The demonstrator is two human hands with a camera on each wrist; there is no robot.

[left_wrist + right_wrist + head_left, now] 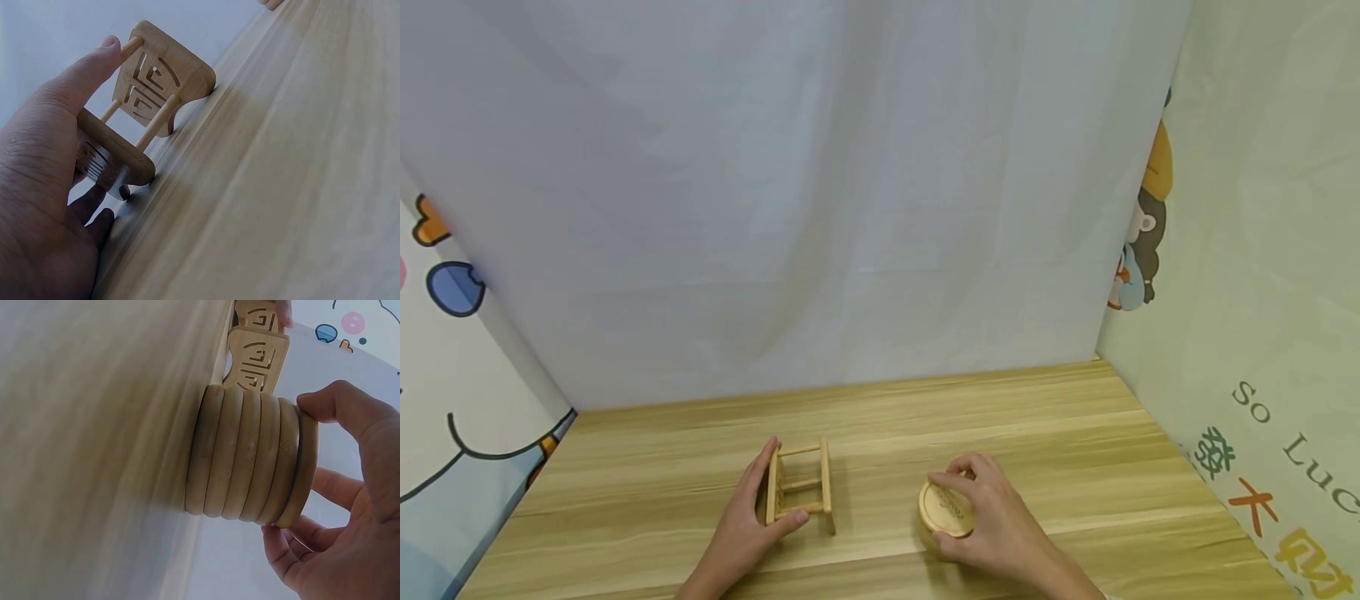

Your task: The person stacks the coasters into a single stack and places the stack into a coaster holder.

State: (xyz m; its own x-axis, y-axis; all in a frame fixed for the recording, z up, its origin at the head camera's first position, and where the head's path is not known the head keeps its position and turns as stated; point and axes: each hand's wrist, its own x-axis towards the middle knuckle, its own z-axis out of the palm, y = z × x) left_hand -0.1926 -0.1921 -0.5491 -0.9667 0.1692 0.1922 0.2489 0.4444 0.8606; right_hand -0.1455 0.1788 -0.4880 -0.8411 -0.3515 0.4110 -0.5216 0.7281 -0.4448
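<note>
My left hand (pixel 739 529) grips a small wooden coaster holder (pixel 827 487), whose two carved side panels are joined by thin rods. The left wrist view shows the thumb at the end of one rod (pixel 158 124) and other fingers behind the nearer panel (pixel 119 152). To the right stands a stack of round wooden coasters (pixel 240 453). My right hand (pixel 1000 521) pinches the top coaster (pixel 943 510) by its rim. Seen from the right wrist, that coaster leans slightly, with a narrow dark gap between it and the one below.
Both things stand on a wood-grain table (pixel 865 417), the holder left of the stack. A pale curtain (pixel 850 208) hangs along the back edge. Printed cloths close off the left side (pixel 445 392) and the right side (pixel 1247 275).
</note>
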